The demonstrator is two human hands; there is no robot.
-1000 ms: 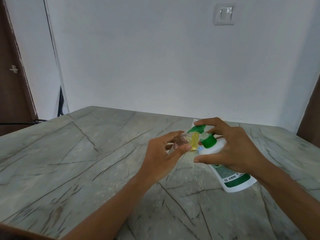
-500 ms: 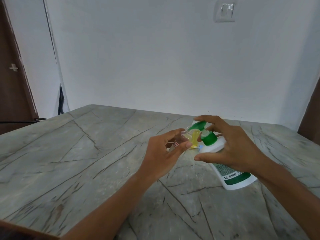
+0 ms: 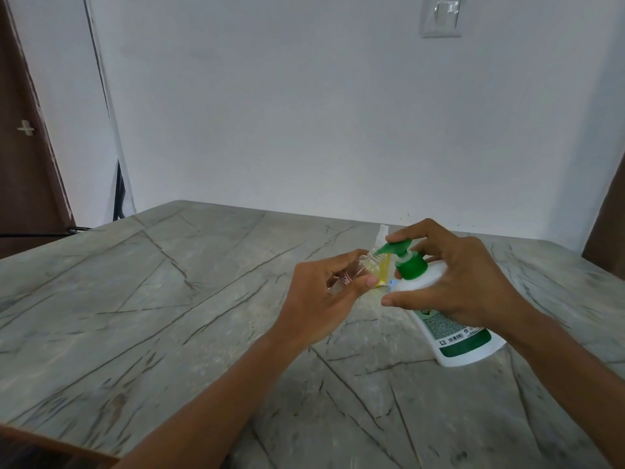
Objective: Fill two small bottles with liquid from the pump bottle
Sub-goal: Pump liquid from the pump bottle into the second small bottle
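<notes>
A white pump bottle (image 3: 453,330) with a green pump head (image 3: 397,248) stands on the marble table, tilted away from me. My right hand (image 3: 460,286) grips its shoulder, index finger lying on the pump head. My left hand (image 3: 321,299) holds a small clear bottle (image 3: 367,267), tilted, its threaded mouth right at the green spout. A little yellowish liquid shows inside it. Behind it stands a second small bottle (image 3: 385,270) that looks yellow, mostly hidden by the first bottle and the pump.
The grey veined marble table (image 3: 169,299) spreads wide to the left and front. A white wall runs along its far edge, with a light switch (image 3: 441,16) high up. A dark brown door (image 3: 23,147) stands at the far left.
The pump head has risen a little under my right index finger. My left hand keeps the small bottle's mouth at the spout. Both hands stay in nearly the same place.
</notes>
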